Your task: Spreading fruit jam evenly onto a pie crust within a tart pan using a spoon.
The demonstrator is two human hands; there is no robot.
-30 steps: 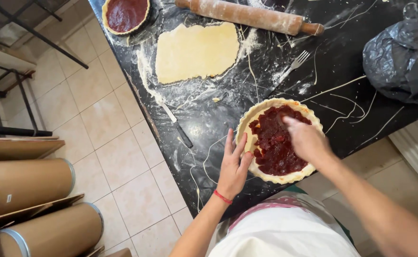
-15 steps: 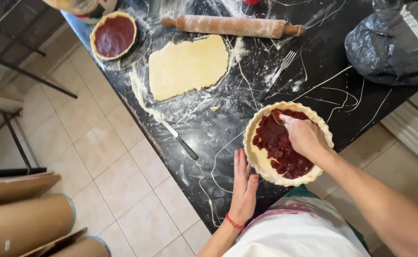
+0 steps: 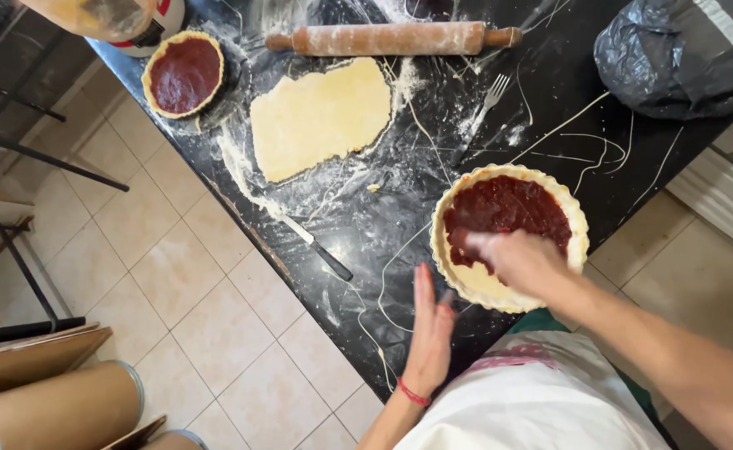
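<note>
I see the right hand (image 3: 521, 260) down inside the tart (image 3: 508, 235), over its near side, where pale crust shows bare beside the red filling. The hand is blurred, so I cannot tell whether its fingers are spread or pinched on anything. The tart sits on the black, floured tabletop (image 3: 366, 225), near its front edge, just ahead of my apron.

The left hand (image 3: 430, 329) stands flat and open, fingers pressed together and pointing away from me — its edge just beside the tart's left rim, holding nothing (a red band circles the wrist).

Farther back lies a rolled-out dough sheet (image 3: 321, 117), roughly rectangular, and beyond it a floured rolling pin (image 3: 391, 38) lying crosswise. A second, smaller tart (image 3: 185, 73) with dark red filling sits at the far left corner. A knife (image 3: 318, 248) lies between the dough and the left hand, a fork (image 3: 481, 112) right of the dough — thin dough strings trail across the tabletop toward a black bag (image 3: 675, 54).
</note>
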